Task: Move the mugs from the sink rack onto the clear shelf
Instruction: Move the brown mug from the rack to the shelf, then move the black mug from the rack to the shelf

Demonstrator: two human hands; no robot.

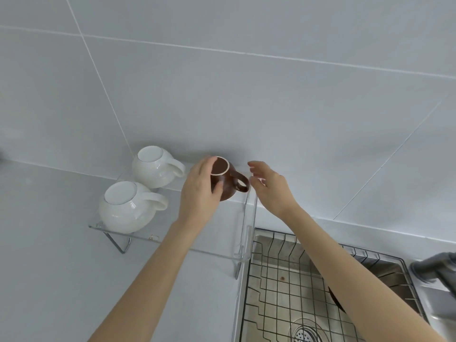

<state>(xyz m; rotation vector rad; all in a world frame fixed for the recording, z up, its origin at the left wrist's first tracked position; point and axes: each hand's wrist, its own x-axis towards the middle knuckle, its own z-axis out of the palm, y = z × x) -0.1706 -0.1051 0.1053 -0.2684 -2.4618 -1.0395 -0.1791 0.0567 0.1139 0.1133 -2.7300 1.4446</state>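
Now, far left on the clear shelf, two white mugs sit upside down. Next, the left hand wraps the inverted brown mug at the shelf's back right. The right hand hovers just beside its handle, fingers spread, holding nothing. Lower right, the sink rack.

Bright, even, cool light throughout; source not visible. Soft, faint shadows only: one on the wall behind the brown mug, another under the clear shelf at its front edge. Small glints on the two white mugs and on the shelf's right edge. Straight tile lines bowed by wide-angle distortion. Blurred at far right: a grey object. Overall slightly soft.
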